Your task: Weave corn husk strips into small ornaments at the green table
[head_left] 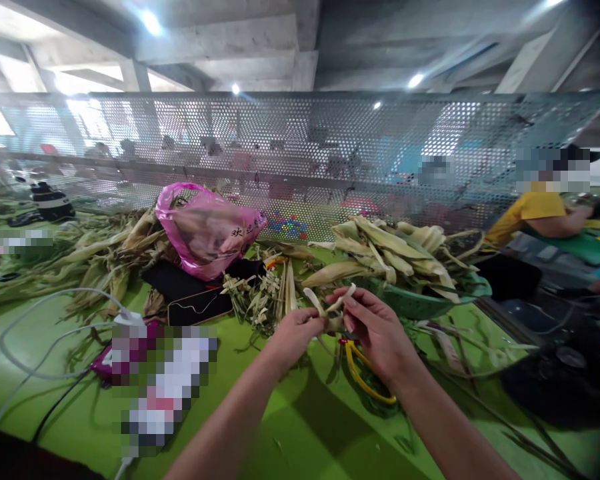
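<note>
Pale strips of corn husk [334,308] are pinched between my two hands above the green table [300,433]. My left hand [300,328] closes on the husk from the left, thumb and fingers pressed together. With bent fingers, my right hand [375,327] grips the upper end of a strip. Below my right hand lies something with a yellow loop handle [356,373], partly covered by that hand. Just behind my hands, a green basket [420,303] is heaped with dry corn husks [395,250].
To the left are a pink plastic bag [205,233], a phone [200,307], loose husks [100,257] and a purple power strip [125,350] with trailing cables. A perforated metal screen [290,147] stands across the back. A person in a yellow shirt [535,213] sits at the right.
</note>
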`<state>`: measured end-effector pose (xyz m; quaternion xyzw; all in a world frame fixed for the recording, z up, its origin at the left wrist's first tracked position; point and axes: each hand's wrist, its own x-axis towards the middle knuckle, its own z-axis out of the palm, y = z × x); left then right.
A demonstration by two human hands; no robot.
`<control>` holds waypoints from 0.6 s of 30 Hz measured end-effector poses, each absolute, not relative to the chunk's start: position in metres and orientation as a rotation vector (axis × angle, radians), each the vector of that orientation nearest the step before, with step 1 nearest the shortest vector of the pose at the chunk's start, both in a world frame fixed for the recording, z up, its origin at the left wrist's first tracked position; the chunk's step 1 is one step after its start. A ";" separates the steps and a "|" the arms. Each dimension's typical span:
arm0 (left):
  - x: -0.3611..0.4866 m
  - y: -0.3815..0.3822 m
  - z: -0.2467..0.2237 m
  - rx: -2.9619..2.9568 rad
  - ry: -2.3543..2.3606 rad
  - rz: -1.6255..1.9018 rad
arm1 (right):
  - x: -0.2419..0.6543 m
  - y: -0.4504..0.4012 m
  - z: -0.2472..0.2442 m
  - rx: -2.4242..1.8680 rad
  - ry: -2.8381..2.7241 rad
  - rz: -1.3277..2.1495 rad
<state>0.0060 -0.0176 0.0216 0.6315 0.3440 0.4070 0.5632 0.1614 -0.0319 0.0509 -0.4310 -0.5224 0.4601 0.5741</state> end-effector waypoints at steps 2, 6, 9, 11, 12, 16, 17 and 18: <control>0.006 -0.015 0.019 1.426 0.841 0.955 | 0.164 -0.034 0.054 -0.997 -1.253 1.128; 0.005 -0.013 0.017 1.539 0.979 0.942 | 0.170 -0.038 0.062 -1.056 -1.526 1.110; 0.003 -0.015 0.019 1.752 1.107 0.981 | 0.171 -0.039 0.068 -1.104 -1.752 1.028; 0.001 -0.016 0.022 1.846 1.173 1.000 | 0.170 -0.039 0.070 -1.139 -1.786 0.986; 0.000 -0.017 0.023 1.878 1.191 1.000 | 0.170 -0.039 0.070 -1.154 -1.797 0.960; -0.002 -0.018 0.025 1.980 1.208 1.014 | 0.170 -0.037 0.069 -1.178 -1.916 0.774; -0.002 -0.018 0.026 2.001 1.199 1.020 | 0.171 -0.037 0.069 -1.175 -1.946 0.729; -0.003 -0.018 0.027 2.020 1.187 1.026 | 0.171 -0.037 0.069 -1.171 -1.967 0.692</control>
